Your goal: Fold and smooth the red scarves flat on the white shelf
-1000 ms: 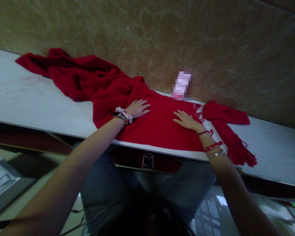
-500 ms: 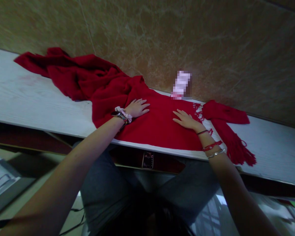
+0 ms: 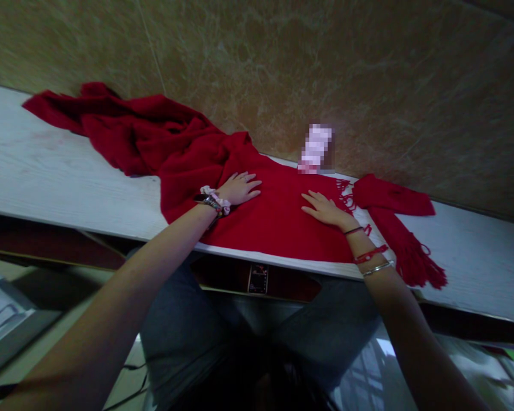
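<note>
A long red scarf [image 3: 278,220] lies across a white wooden tabletop [image 3: 55,177]. Its middle part is spread flat near the front edge, its left part is bunched up toward the wall, and its fringed right end [image 3: 406,251] is folded back on the table. My left hand [image 3: 240,188] rests flat on the scarf, fingers stretched out. My right hand [image 3: 325,210] also lies flat on the cloth, fingers apart, close to the fringe. Neither hand grips anything.
A brown marbled wall [image 3: 325,68] rises right behind the table. A small blurred pink object [image 3: 316,148] stands at the wall behind the scarf. A phone [image 3: 257,278] sits on a shelf under the tabletop, above my knees.
</note>
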Available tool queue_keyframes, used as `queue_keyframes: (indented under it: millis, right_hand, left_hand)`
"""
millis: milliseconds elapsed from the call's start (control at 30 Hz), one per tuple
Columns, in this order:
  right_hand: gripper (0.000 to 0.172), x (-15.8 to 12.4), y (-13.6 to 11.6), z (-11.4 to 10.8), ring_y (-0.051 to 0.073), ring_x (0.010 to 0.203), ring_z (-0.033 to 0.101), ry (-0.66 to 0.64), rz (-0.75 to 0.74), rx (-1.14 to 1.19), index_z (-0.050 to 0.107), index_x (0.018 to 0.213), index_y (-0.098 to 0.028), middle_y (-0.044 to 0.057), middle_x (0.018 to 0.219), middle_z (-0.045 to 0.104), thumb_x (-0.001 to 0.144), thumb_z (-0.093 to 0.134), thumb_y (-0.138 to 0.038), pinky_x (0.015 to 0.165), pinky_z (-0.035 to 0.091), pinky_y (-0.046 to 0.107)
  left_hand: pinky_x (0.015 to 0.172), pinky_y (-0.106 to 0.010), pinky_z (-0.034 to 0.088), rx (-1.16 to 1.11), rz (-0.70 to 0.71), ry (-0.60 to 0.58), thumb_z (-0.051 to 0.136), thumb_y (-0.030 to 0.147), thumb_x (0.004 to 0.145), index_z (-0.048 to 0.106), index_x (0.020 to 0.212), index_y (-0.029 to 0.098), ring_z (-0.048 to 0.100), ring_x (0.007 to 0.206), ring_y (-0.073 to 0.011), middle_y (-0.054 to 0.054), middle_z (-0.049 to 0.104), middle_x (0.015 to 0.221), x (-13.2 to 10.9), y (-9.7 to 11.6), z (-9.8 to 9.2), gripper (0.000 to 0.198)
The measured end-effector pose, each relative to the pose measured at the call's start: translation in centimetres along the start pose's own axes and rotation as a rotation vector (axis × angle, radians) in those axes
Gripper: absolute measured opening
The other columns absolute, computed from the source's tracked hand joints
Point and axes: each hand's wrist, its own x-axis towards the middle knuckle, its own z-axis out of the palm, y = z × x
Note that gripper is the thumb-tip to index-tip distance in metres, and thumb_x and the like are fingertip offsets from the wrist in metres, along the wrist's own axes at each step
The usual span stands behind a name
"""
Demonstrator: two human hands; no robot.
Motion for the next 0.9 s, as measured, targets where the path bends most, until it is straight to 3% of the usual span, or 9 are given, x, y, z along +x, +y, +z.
queue_keyframes:
  millis: [667, 767, 900]
  right_hand:
    - [0.059, -0.13, -0.38, -0.14, 0.030, 0.138, 0.012, -0.009, 0.012, -0.026, 0.026, 0.142, -0.026, 0.008, 0.151, 0.017, 0.089, 0.028, -0.052, 0.105, 0.015, 0.060]
    - [0.057, -0.09, -0.48, -0.07, 0.031, 0.138, 0.010, -0.005, 0.037, -0.022, 0.025, 0.142, -0.030, 0.006, 0.151, 0.016, 0.090, 0.026, -0.052, 0.104, 0.015, 0.062]
    - [0.058, -0.04, -0.34, -0.13, 0.036, 0.137, 0.010, 0.005, 0.150, 0.000, 0.022, 0.143, -0.028, 0.007, 0.152, 0.013, 0.090, 0.023, -0.052, 0.101, 0.016, 0.067]
  left_hand:
    - [0.108, -0.043, 0.020, -0.004, 0.015, 0.021, 0.032, 0.040, 0.094, 0.040, 0.135, 0.020, 0.026, 0.133, -0.0255, -0.009, 0.031, 0.144, -0.05, -0.18, 0.03, 0.046]
    - [0.109, -0.039, 0.019, -0.032, 0.127, 0.036, 0.034, 0.038, 0.094, 0.037, 0.137, 0.021, 0.022, 0.135, -0.0225, -0.008, 0.026, 0.147, -0.04, -0.05, -0.20, 0.046]
    - [0.108, -0.039, 0.020, -0.063, 0.243, -0.082, 0.031, 0.038, 0.095, 0.035, 0.137, 0.024, 0.023, 0.135, -0.0192, -0.005, 0.026, 0.147, -0.05, 0.33, -0.39, 0.045]
